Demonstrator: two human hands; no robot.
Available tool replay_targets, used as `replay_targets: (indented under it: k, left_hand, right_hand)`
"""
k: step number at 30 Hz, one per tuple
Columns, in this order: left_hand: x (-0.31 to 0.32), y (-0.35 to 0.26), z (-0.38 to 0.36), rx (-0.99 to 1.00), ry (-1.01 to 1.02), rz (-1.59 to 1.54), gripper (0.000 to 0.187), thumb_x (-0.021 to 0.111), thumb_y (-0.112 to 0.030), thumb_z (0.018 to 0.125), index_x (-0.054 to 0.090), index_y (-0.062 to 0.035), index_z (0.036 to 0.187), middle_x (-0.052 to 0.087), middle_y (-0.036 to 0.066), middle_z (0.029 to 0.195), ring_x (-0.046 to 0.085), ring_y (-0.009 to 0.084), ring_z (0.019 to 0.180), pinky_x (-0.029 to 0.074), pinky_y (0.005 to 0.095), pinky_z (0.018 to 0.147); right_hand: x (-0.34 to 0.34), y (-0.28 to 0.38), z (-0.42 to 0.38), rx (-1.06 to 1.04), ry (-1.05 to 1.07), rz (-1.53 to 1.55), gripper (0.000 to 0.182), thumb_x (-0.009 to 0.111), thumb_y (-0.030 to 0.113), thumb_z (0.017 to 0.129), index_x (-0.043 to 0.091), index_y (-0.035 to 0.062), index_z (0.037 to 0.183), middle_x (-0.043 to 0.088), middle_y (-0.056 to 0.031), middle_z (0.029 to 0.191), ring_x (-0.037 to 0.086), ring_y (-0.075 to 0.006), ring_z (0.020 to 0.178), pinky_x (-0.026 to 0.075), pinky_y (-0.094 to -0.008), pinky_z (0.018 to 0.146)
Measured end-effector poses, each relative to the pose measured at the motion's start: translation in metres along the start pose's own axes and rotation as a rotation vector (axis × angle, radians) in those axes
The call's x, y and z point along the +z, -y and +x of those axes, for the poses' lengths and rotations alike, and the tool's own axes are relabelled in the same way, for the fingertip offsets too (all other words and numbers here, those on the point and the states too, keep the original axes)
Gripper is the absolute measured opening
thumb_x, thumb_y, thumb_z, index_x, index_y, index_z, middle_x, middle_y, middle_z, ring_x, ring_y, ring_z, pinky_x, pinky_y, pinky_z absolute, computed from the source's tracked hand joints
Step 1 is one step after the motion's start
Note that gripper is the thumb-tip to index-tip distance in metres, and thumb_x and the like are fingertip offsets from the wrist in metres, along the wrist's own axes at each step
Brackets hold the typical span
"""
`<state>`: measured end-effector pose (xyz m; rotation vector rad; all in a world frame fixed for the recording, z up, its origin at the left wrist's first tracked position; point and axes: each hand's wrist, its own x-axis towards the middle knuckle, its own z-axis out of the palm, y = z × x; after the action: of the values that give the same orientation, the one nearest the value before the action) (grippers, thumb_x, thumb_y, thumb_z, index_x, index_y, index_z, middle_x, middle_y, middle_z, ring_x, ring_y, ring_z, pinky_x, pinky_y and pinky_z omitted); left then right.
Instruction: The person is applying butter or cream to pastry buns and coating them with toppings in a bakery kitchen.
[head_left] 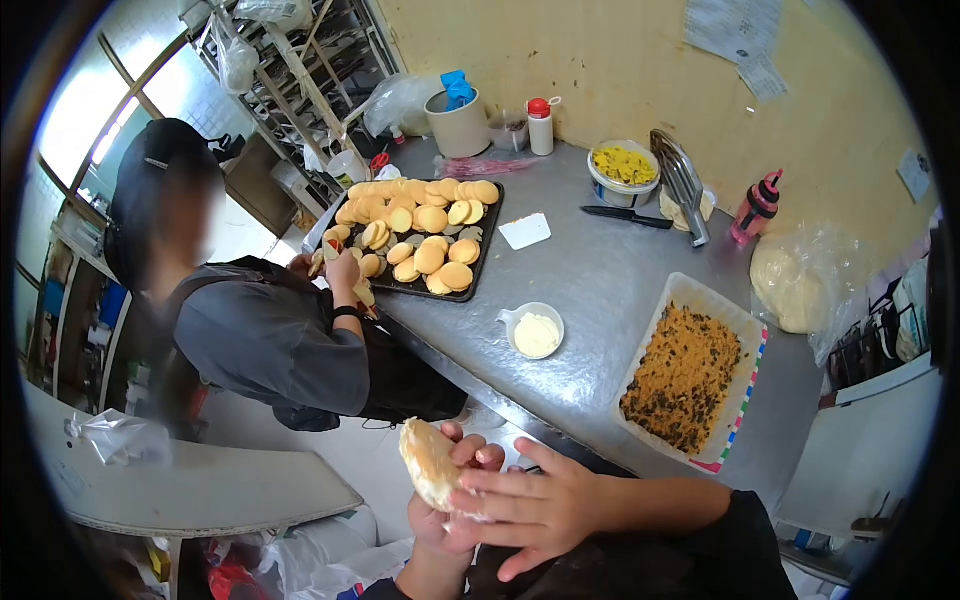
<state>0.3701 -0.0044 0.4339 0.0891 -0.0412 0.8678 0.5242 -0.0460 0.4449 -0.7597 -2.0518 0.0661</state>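
My left hand [436, 530] is closed around a small golden cake [428, 462] with a pale underside, raised in front of me near the counter's edge. My right hand [540, 500] is open, its fingers stretched out flat against the cake's lower side; whether anything lies under them is hidden. On the counter beyond, a small white cup [537, 334] holds pale cream. To its right is a plastic box [748, 388] of orange crumbly floss with dark flakes. A black baking tray [487, 240] at the far left carries many similar round cakes.
Beside the tray a co-worker [270, 320] handles cakes. On the metal counter [600, 270] are a white scraper [525, 231], a knife [626, 216], a tub [625, 192] of yellow food, tongs [682, 188], a pink bottle [755, 208] and bagged dough [790, 285].
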Motion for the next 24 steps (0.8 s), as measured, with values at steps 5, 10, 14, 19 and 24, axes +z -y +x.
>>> replay_targets:
  k: [5, 10, 14, 19, 24]
  left_hand:
    - [0.005, 0.004, 0.000, -0.031, 0.012, -0.137, 0.041, 0.063, -0.022, 0.090, 0.045, -0.0148, 0.126, 0.049, 0.001, 0.102, 0.043, 0.0251, 0.117, 0.028, 0.0547, 0.109]
    - [0.002, 0.016, 0.002, 0.048, 0.075, -0.311, 0.037, 0.059, -0.029, 0.091, 0.046, -0.0128, 0.122, 0.050, 0.002, 0.100, 0.043, 0.0288, 0.117, 0.025, 0.0547, 0.110]
    - [0.006, 0.005, -0.003, -0.017, 0.056, -0.198, 0.033, 0.044, -0.038, 0.095, 0.051, -0.0169, 0.119, 0.057, -0.006, 0.105, 0.043, 0.0232, 0.124, 0.011, 0.0560, 0.114]
    - [0.010, 0.012, 0.000, -0.035, 0.051, -0.269, 0.034, 0.043, -0.040, 0.095, 0.051, -0.0177, 0.119, 0.057, -0.006, 0.102, 0.043, 0.0221, 0.124, 0.008, 0.0540, 0.115]
    - [0.014, 0.010, 0.003, -0.080, 0.081, -0.266, 0.036, 0.045, -0.040, 0.094, 0.052, -0.0159, 0.119, 0.057, -0.005, 0.100, 0.043, 0.0229, 0.122, 0.007, 0.0491, 0.117]
  right_hand:
    - [-0.010, 0.004, 0.000, -0.069, -0.157, 0.010, 0.048, 0.042, 0.059, 0.092, 0.065, 0.0243, 0.117, 0.060, -0.0004, 0.127, 0.052, -0.0205, 0.123, 0.013, -0.0601, 0.111]
    - [0.001, 0.004, 0.014, -0.025, -0.030, 0.003, 0.057, 0.036, 0.065, 0.091, 0.056, 0.0285, 0.129, 0.053, 0.0009, 0.136, 0.046, -0.0197, 0.129, 0.009, -0.0647, 0.110]
    - [0.000, 0.006, -0.007, -0.070, 0.072, -0.024, 0.056, 0.034, 0.066, 0.090, 0.053, 0.0330, 0.132, 0.050, 0.0076, 0.138, 0.043, -0.0171, 0.132, 0.008, -0.0698, 0.106]
    - [-0.011, 0.009, 0.005, -0.075, -0.022, -0.013, 0.073, 0.047, 0.067, 0.081, 0.040, 0.0285, 0.142, 0.038, 0.0016, 0.149, 0.034, -0.0195, 0.139, 0.029, -0.0626, 0.096]
    - [-0.005, 0.008, -0.001, -0.090, 0.062, 0.001, 0.071, 0.044, 0.068, 0.082, 0.041, 0.0293, 0.142, 0.038, 0.0038, 0.149, 0.036, -0.0180, 0.137, 0.020, -0.0662, 0.102]
